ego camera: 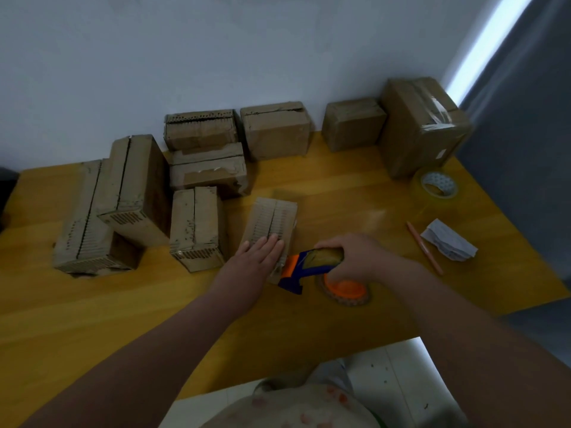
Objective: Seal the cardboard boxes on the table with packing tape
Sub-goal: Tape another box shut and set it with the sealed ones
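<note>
The small cardboard box (272,222) lies near the middle of the yellow counter (148,319), its top seam running away from the person. The left grip (258,257) rests flat on the box's near end, fingers straight and together. The right grip (349,257) is curled round a blue and orange tape dispenser (301,268), whose front meets the box's near right corner. Left of and behind the box stand more unsealed boxes (194,225). Well to its right lie a pencil (425,247), crumpled paper (448,244) and a spare tape roll (438,188); a taped box (423,125) stands behind those.
</note>
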